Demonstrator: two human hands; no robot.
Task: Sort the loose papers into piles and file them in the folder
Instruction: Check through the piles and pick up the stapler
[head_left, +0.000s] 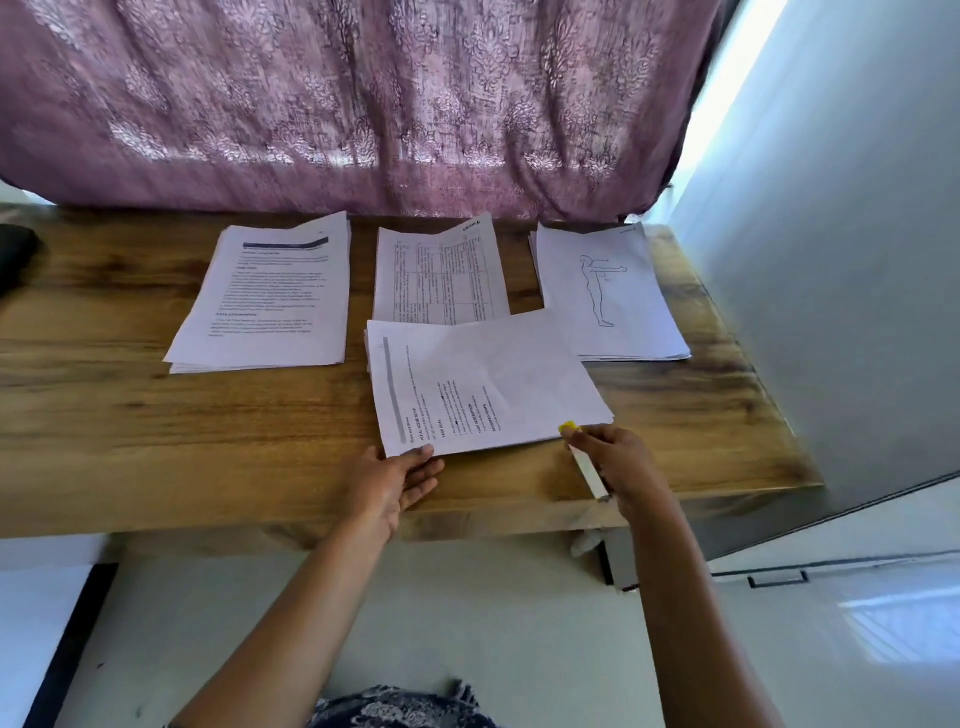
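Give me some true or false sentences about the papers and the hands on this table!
1. The pile with the body drawing is farthest right. True.
2. The right hand holds scissors. False: it holds a white marker with a yellow tip.
3. The left hand touches a near corner of the front stack. True.
4. The front stack lies on the floor. False: it lies on the wooden table.
5. The curtain behind the table is green. False: it is purple-pink.
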